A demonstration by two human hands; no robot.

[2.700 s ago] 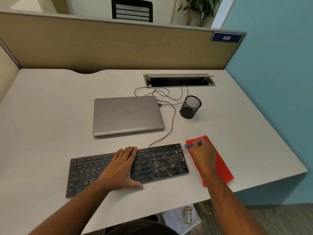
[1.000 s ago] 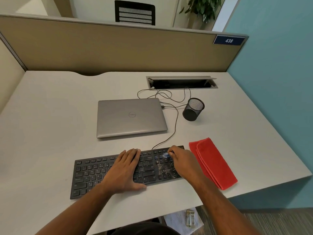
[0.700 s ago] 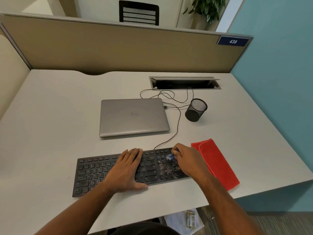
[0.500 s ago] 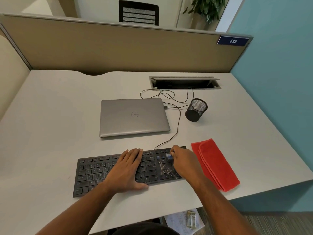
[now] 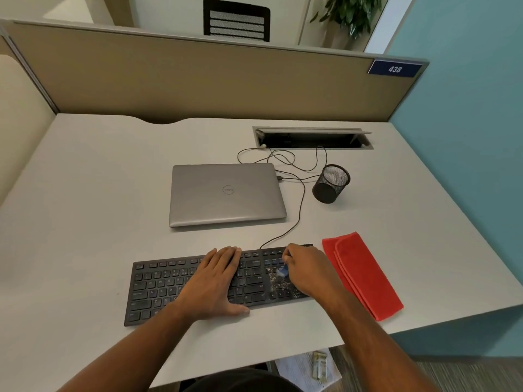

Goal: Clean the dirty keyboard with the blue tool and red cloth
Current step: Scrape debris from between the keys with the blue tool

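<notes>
- The blue tool (image 5: 282, 270) is pinched in the curled fingers of the right hand (image 5: 307, 274), its tip set on the gritty patch at the keyboard's (image 5: 169, 284) right end.
- The left hand (image 5: 215, 281) is laid flat, fingers straight, on the middle keys.
- The red cloth (image 5: 362, 274) is seen just right of the keyboard, nearer the right hand, its long axis running front to back.
</notes>
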